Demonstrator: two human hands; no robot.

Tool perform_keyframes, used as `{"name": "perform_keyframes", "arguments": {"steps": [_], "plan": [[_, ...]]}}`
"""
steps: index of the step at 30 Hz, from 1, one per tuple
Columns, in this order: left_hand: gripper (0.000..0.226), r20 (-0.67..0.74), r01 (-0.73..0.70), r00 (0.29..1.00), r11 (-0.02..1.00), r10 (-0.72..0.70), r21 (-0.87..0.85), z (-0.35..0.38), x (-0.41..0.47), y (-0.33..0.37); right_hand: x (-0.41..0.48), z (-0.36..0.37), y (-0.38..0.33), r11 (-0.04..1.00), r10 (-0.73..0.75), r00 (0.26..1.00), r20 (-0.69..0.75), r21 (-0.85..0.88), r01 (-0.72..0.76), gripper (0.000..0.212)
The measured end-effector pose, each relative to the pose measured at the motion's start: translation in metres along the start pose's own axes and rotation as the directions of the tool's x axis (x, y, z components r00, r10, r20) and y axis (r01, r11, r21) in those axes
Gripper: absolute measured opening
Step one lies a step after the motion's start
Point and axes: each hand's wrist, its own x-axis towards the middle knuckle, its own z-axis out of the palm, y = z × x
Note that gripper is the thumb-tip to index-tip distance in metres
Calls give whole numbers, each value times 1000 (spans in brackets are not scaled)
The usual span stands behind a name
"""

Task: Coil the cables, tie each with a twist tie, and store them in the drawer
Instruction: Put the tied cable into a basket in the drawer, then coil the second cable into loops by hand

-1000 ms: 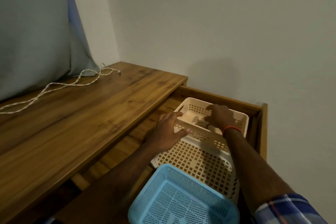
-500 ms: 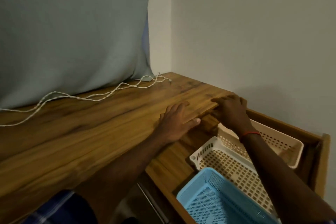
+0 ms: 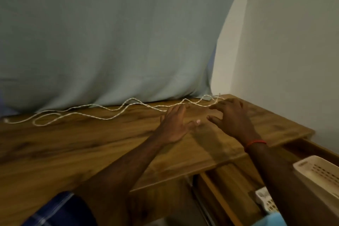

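Note:
A long white twisted cable (image 3: 102, 111) lies in loose waves along the back of the wooden desk (image 3: 73, 145), from the far left to the right corner. My left hand (image 3: 176, 124) hovers over the desk with fingers spread, its fingertips close to the cable. My right hand (image 3: 232, 117) is just to its right, fingers loosely spread above the cable's right end and holding nothing. The open drawer (image 3: 220, 185) shows at the lower right under the desk top.
A pale blue cloth (image 3: 110, 42) hangs behind the desk and a white wall (image 3: 293, 42) stands at the right. In the drawer sit a cream perforated basket (image 3: 319, 174), a smaller white basket (image 3: 266, 200) and the corner of a blue basket (image 3: 275, 220).
Both hands left the cream basket in the drawer and moved up and left over the desk top to the cable. The view swung left, away from the drawer.

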Motion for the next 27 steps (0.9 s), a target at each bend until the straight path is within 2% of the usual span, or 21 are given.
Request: {"name": "perform_keyframes", "arguments": {"steps": [2, 6, 12, 17, 21, 27], "plan": [[84, -62, 33, 998, 999, -33, -3, -20, -6, -25, 14, 8, -28, 999, -38, 999, 1, 40, 38, 42], [70, -156, 89, 984, 996, -87, 3, -60, -16, -70, 44, 29, -89, 985, -153, 988, 12, 77, 151, 42], [75, -224, 191, 959, 980, -173, 61, -109, -48, -139, 76, 55, -186, 936, -278, 960, -17, 222, 275, 55], [77, -289, 306, 917, 950, -276, 65, -137, -71, -193, 91, 85, -257, 886, -346, 937, -38, 315, 340, 45], [62, -323, 386, 882, 919, -342, 78, -150, -85, -235, 96, 116, -298, 861, -384, 923, 6, 365, 355, 42], [61, -383, 501, 817, 859, -430, 104, -172, -100, -295, 101, 161, -333, 849, -436, 890, 135, 389, 357, 50]]}}
